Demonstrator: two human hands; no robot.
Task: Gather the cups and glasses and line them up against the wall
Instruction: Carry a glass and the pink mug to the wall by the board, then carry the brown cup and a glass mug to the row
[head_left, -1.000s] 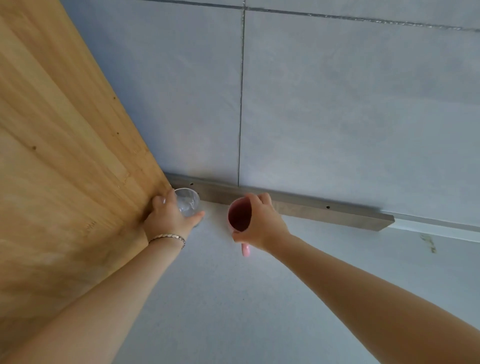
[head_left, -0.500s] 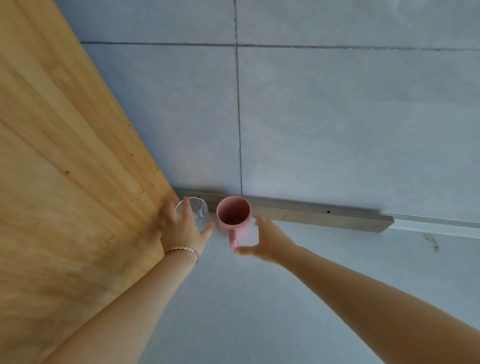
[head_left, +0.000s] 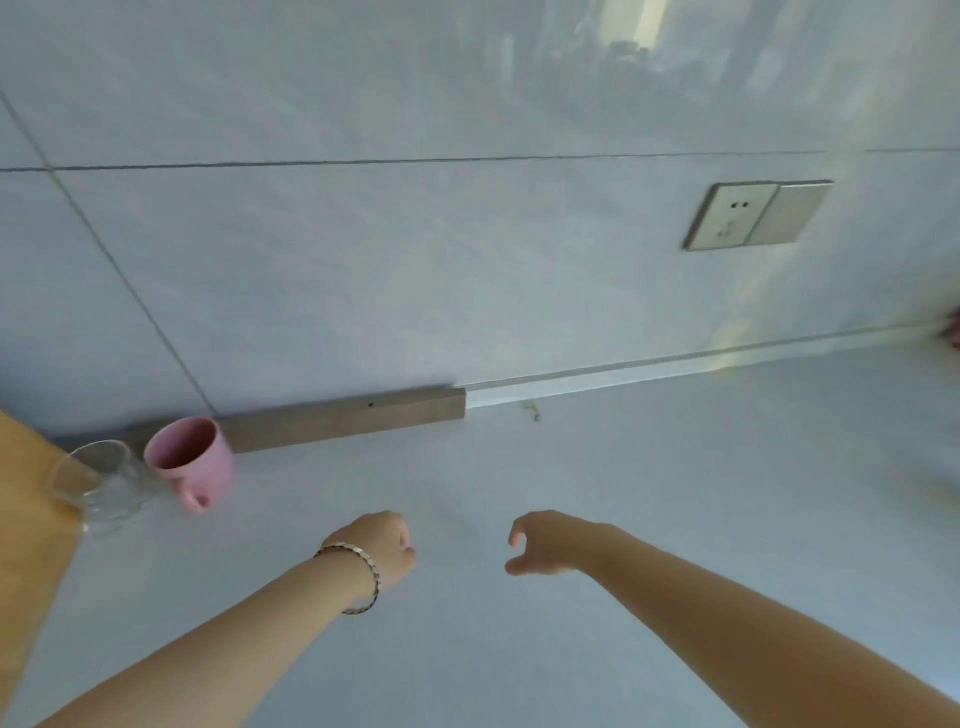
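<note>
Clear glass (head_left: 98, 480) and pink mug (head_left: 189, 460) stand touching at wall base, far left. Our left hand (head_left: 382, 548) loosely curled, right hand (head_left: 545, 543) part-open, both empty. Risk: careless next placement knocks glass over.

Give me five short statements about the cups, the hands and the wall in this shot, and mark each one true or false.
1. The pink mug stands right of the clear glass. True.
2. The left hand is gripping the clear glass. False: it is apart from the glass and holds nothing.
3. The right hand holds nothing. True.
4. The pink mug lies on its side. False: it stands upright, mouth up, handle toward the camera.
5. A wall socket sits on the tiled wall, right of the mug. True.
</note>
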